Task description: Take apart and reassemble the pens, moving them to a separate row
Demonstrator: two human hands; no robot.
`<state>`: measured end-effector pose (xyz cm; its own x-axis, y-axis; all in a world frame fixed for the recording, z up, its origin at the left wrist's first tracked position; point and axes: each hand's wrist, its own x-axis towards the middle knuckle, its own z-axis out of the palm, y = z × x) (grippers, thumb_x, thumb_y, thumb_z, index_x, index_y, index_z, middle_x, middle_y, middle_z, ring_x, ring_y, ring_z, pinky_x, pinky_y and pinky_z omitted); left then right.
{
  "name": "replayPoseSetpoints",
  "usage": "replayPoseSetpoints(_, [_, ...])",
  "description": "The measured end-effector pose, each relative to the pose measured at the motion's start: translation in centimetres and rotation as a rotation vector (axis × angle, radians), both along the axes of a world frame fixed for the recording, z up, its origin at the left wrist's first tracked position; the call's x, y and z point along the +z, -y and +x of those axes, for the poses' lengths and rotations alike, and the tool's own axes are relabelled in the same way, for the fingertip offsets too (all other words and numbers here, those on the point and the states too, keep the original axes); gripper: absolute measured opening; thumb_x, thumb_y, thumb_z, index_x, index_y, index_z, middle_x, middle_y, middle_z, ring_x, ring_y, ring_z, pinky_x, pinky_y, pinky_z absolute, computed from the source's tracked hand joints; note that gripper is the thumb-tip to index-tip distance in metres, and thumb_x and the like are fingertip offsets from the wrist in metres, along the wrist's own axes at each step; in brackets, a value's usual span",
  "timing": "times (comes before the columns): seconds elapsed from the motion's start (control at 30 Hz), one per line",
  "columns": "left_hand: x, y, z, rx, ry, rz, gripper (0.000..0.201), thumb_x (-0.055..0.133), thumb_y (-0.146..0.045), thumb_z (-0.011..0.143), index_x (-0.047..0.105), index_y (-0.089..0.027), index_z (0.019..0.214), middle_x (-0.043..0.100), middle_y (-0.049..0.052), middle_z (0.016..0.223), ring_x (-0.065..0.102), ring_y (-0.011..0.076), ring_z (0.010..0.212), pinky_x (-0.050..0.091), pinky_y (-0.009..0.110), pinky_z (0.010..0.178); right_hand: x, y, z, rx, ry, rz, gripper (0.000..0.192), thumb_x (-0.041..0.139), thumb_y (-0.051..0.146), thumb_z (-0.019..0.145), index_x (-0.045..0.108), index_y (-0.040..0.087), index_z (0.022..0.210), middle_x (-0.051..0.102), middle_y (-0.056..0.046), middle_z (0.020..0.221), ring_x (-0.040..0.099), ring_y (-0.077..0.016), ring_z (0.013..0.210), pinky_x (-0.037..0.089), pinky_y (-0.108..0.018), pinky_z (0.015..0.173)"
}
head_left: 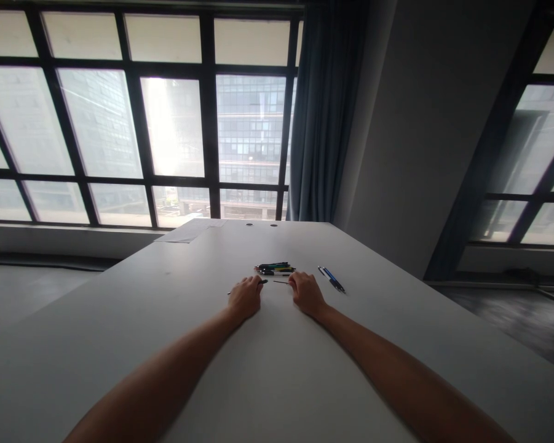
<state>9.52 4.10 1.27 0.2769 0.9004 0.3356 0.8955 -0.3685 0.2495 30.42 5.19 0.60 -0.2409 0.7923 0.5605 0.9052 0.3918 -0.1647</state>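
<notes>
Pen (264, 281) in my left hand (246, 294), at 9 o'clock (clock centred between my hands, 12 pointing away). Left fingers closed round it, dark end poking out toward 3. My right hand (306, 292), at 3, pinches a thin dark rod (280, 282) aimed at 9; a gap separates rod and pen. Pile of pens (275, 269) just beyond, at 12; two pens (332, 279) lie side by side at 3, past my right hand.

Surface: white table (272, 375), smooth. Paper (184, 232) between 10 and 11; two dark discs (249, 224) near the far edge, toward 11 and 12.

Room: dim, backlit. Black-framed window (209, 141) from 10 to 12, building outside; blue curtain (312, 123) at 1; grey wall (415, 141) at 2.
</notes>
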Motion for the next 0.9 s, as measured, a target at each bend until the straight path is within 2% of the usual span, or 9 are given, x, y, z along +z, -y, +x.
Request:
replayPoseSetpoints(0.2, [-0.1,0.0,0.0,-0.01,-0.024,0.033,0.026,0.033,-0.031,0.097,0.054,-0.021,0.108,0.064,0.007,0.107,0.058,0.0196,0.098,0.044,0.032,0.081,0.2,0.3,0.0,0.041,0.018,0.028,0.014,0.045,0.011,0.09,0.058,0.015,0.087,0.063,-0.006,0.087,0.054,-0.0175,0.084,0.032,-0.029,0.079])
replayPoseSetpoints(0.33, [-0.1,0.3,0.0,-0.074,-0.061,0.049,0.024,0.036,-0.031,0.096,0.056,-0.022,0.106,0.063,0.007,0.108,0.057,0.0198,0.101,0.044,0.032,0.084,0.2,0.7,-0.4,0.209,0.069,0.114,0.02,0.042,0.018,0.095,0.061,0.016,0.087,0.064,-0.007,0.088,0.055,-0.0185,0.087,0.033,-0.03,0.083])
replayPoseSetpoints(0.43, [0.0,0.4,0.0,-0.115,-0.048,0.083,0.023,0.035,-0.03,0.096,0.055,-0.023,0.106,0.062,0.007,0.107,0.056,0.0198,0.101,0.044,0.033,0.086,0.1,0.7,-0.6,0.319,0.077,0.167,0.022,0.043,0.027,0.097,0.061,0.017,0.105,0.065,-0.008,0.1,0.055,-0.02,0.096,0.033,-0.032,0.088])
replayPoseSetpoints(0.53, [-0.1,0.3,0.0,-0.085,-0.011,0.093,0.023,0.033,-0.027,0.097,0.052,-0.022,0.109,0.062,0.008,0.109,0.055,0.02,0.103,0.043,0.033,0.087,0.1,0.4,-0.3,0.203,0.003,0.188,0.027,0.047,0.029,0.095,0.059,0.016,0.116,0.062,-0.011,0.113,0.052,-0.0216,0.104,0.033,-0.033,0.091])
replayPoseSetpoints(0.67, [0.0,0.3,0.1,-0.084,0.041,0.098,0.024,0.031,-0.027,0.097,0.05,-0.021,0.112,0.061,0.008,0.113,0.055,0.0194,0.104,0.043,0.032,0.088,-0.2,-0.4,0.8,-0.025,0.009,0.085,0.019,0.054,0.023,0.09,0.068,0.017,0.1,0.061,-0.01,0.109,0.05,-0.0223,0.103,0.032,-0.034,0.089])
replayPoseSetpoints(0.77, [0.1,0.4,0.1,-0.128,0.039,0.119,0.023,0.032,-0.028,0.097,0.051,-0.02,0.11,0.061,0.008,0.111,0.055,0.0196,0.102,0.044,0.032,0.087,-0.4,-1.1,1.1,-0.077,0.062,0.029,0.014,0.06,0.024,0.085,0.072,0.019,0.092,0.061,-0.01,0.107,0.049,-0.0233,0.102,0.032,-0.035,0.086])
replayPoseSetpoints(0.9, [0.0,0.4,0.1,-0.148,0.002,0.142,0.023,0.034,-0.029,0.096,0.053,-0.02,0.106,0.062,0.008,0.106,0.056,0.02,0.098,0.044,0.032,0.084,-0.2,-1.5,0.7,-0.076,0.122,-0.015,0.012,0.061,0.023,0.083,0.072,0.019,0.081,0.061,-0.009,0.103,0.048,-0.0232,0.099,0.032,-0.035,0.083])
